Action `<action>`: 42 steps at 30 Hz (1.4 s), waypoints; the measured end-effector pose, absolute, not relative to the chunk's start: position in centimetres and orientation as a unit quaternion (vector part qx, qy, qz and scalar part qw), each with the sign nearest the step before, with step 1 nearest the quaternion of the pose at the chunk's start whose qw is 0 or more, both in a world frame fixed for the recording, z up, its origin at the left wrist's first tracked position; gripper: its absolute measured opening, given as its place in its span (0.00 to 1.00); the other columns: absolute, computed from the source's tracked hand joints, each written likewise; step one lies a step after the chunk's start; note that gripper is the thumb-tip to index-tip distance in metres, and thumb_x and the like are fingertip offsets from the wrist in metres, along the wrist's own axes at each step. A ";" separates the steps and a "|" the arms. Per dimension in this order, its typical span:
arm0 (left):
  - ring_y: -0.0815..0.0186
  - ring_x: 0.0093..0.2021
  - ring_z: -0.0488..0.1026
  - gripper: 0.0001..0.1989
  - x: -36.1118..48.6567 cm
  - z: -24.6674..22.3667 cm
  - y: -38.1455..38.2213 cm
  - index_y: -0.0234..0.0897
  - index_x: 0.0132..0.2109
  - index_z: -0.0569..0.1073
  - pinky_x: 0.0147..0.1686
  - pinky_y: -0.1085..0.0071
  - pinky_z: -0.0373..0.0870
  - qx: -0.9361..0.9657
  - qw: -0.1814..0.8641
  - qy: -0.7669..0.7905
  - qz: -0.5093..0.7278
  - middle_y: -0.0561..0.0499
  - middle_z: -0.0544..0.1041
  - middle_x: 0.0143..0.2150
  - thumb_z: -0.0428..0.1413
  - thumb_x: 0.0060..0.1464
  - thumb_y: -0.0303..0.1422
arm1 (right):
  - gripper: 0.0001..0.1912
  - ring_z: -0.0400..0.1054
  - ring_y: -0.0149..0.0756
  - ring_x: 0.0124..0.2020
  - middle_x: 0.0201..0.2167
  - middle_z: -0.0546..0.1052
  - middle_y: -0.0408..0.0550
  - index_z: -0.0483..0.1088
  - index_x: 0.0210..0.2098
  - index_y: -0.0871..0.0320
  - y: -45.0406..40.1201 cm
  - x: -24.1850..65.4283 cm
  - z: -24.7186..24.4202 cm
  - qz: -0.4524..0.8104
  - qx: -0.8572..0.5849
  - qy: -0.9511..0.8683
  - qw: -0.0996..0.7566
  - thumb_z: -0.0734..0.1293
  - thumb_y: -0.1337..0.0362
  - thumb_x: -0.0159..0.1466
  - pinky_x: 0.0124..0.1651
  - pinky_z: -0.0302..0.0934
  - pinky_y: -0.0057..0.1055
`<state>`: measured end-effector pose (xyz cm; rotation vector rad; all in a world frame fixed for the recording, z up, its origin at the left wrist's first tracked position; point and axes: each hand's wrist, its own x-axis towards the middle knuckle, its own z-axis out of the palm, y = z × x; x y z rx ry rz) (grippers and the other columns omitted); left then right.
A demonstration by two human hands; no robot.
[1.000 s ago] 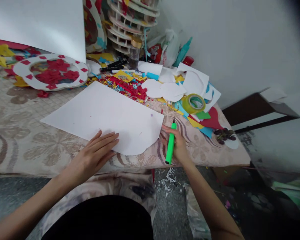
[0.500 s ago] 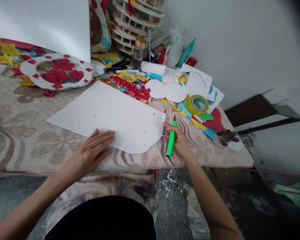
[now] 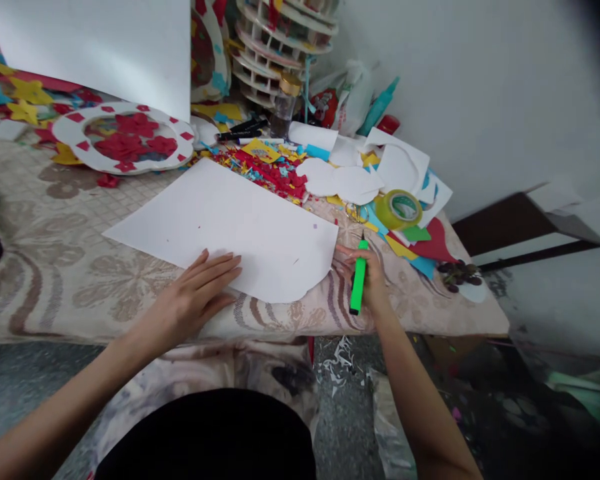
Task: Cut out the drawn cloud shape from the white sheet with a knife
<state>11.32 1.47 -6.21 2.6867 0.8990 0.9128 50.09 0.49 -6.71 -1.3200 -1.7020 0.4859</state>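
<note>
The person's left hand (image 3: 195, 287) lies palm down on the near edge of a white sheet (image 3: 265, 230), fingers straight and close together, the thumb a little apart. From that hand, most of the sheet stretches toward one o'clock, flat on a cloth-covered counter (image 3: 100, 287). Its near right side curves; its other visible edges are straight.

The right hand (image 3: 373, 277) is curled around a green tool (image 3: 359, 280), pinching its shaft, the thin dark tip toward twelve o'clock. The sheet lies at this hand's ten o'clock. The fingertips are right beside the sheet's right edge; whether they touch is unclear.

Beyond the right hand, a roll of yellow tape (image 3: 385, 211) sits at one o'clock, and dark grapes (image 3: 460, 275) at three. From the left hand, red, yellow and blue paper bits (image 3: 280, 175) are scattered at one o'clock, with a gold-lidded jar (image 3: 283, 113) behind them. A white scalloped frame (image 3: 70, 138) with red diamonds lies at eleven o'clock, red paper pieces inside its ring.
</note>
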 end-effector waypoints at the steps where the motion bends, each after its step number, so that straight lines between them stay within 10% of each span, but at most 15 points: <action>1: 0.54 0.66 0.64 0.25 11.5 -6.1 1.8 0.36 0.67 0.62 0.68 0.46 0.54 0.906 0.079 0.295 0.294 0.40 0.67 0.66 0.54 0.66 0.34 | 0.15 0.74 0.39 0.51 0.52 0.78 0.46 0.65 0.46 0.48 0.5 50.0 -6.6 0.206 -0.526 -0.700 0.436 0.70 0.65 0.62 0.55 0.69 0.41; 11: 0.54 0.68 0.61 0.28 12.1 -6.1 3.8 0.33 0.68 0.60 0.67 0.45 0.55 0.925 0.070 0.277 0.249 0.37 0.64 0.67 0.52 0.66 0.39 | 0.14 0.65 0.47 0.63 0.59 0.74 0.48 0.68 0.47 0.46 0.6 50.0 -6.5 0.209 -0.515 -0.752 0.355 0.70 0.65 0.63 0.63 0.60 0.59; 42: 0.49 0.59 0.72 0.24 11.3 -5.1 3.0 0.26 0.56 0.74 0.58 0.51 0.70 0.920 -0.073 0.322 0.212 0.33 0.74 0.58 0.50 0.67 0.43 | 0.18 0.63 0.46 0.65 0.60 0.73 0.49 0.63 0.48 0.47 -0.2 48.0 -5.7 0.136 -0.434 -0.783 0.425 0.71 0.69 0.62 0.63 0.60 0.56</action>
